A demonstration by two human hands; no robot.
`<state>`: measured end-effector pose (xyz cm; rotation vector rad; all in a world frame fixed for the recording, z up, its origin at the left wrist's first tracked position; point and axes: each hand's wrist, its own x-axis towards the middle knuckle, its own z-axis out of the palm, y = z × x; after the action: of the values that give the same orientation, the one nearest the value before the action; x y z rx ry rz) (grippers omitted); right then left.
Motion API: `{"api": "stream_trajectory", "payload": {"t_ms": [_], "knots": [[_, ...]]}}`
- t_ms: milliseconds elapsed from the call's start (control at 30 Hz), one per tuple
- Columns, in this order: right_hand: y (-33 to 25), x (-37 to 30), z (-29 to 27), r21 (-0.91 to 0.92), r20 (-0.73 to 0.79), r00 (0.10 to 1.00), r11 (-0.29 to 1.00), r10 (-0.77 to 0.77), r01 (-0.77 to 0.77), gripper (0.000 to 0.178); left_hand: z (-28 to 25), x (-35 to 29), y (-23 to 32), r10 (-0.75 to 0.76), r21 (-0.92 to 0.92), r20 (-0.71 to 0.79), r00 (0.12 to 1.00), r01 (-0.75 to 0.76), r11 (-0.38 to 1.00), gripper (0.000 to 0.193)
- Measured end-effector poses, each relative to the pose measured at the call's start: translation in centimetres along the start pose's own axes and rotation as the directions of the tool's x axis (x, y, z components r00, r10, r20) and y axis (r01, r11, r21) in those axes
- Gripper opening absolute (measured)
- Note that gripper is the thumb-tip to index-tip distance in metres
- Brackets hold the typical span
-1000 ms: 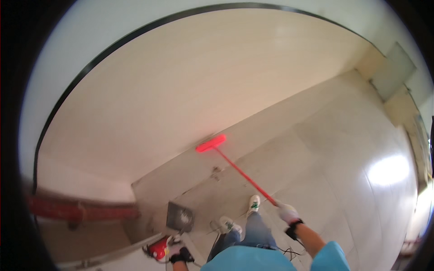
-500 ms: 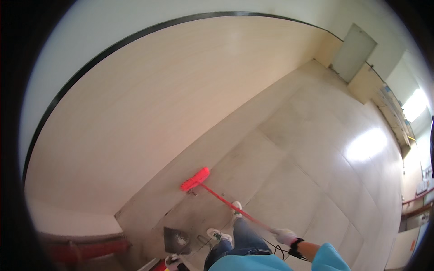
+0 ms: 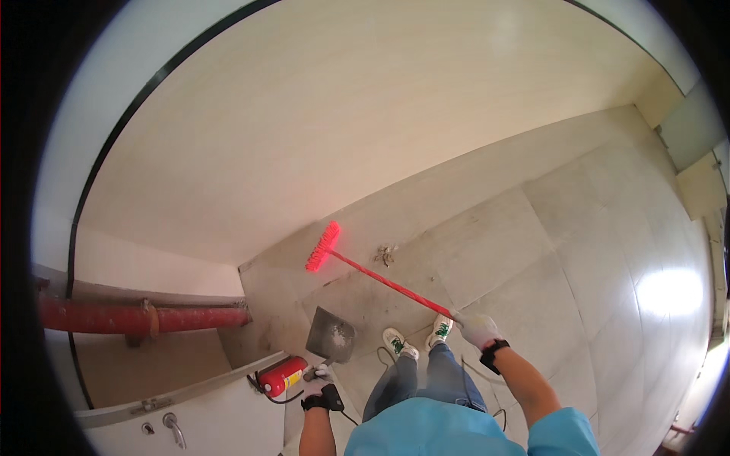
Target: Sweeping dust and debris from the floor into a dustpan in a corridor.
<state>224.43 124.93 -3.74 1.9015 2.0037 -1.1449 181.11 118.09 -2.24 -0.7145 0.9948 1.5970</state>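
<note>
My right hand (image 3: 480, 331), in a white glove, is closed round the upper end of a red broom handle (image 3: 391, 286). The broom's bright pink-red bristle head (image 3: 323, 246) is near the base of the wall. A small heap of debris (image 3: 385, 255) lies on the floor to the right of that head, apart from it. Low on the left, my gloved left hand (image 3: 316, 381) grips the handle of a dark dustpan (image 3: 332, 336) holding some pale dust or bits. The fingers of that hand are partly hidden.
A red fire extinguisher (image 3: 282, 376) stands right beside my left hand, next to a white door or panel (image 3: 205, 425) with a metal handle. A red pipe (image 3: 190, 318) runs along the left. My shoes (image 3: 439, 329) are near the dustpan; a long pale wall (image 3: 365, 114) bounds the floor.
The view has swung left, bringing the extinguisher, the panel and my left arm into sight. The broom head, earlier against the debris, is now apart from it on the left.
</note>
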Motion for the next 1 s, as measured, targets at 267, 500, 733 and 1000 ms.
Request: {"api": "stream_trajectory", "payload": {"t_ms": [267, 500, 733, 1000], "knots": [[2.7, -5.4, -0.6, -0.052, 0.127, 0.947, 0.955, 0.296, -0.291, 0.034, -0.9, 3.1, 5.0, 0.007, 0.061, -0.04, 0.999, -0.005, 0.998, 0.012], [6.0, -22.9, -5.2, -0.292, 0.035, 0.87, 0.838, 0.491, -0.461, 0.038, -2.2, 5.5, 5.6, -0.097, -0.09, 0.014, 0.995, 0.098, 0.991, 0.015], [4.1, -30.7, -8.1, -0.282, 0.005, 0.888, 0.853, 0.46, -0.44, 0.042, -4.7, 6.0, 7.1, -0.267, -0.134, 0.021, 0.963, 0.268, 0.954, 0.014], [-3.0, -12.1, -5.7, -0.127, 0.051, 0.977, 0.972, 0.207, -0.199, 0.04, -0.6, 1.3, 6.6, -0.292, -0.204, 0.109, 0.95, 0.309, 0.929, 0.012]]}}
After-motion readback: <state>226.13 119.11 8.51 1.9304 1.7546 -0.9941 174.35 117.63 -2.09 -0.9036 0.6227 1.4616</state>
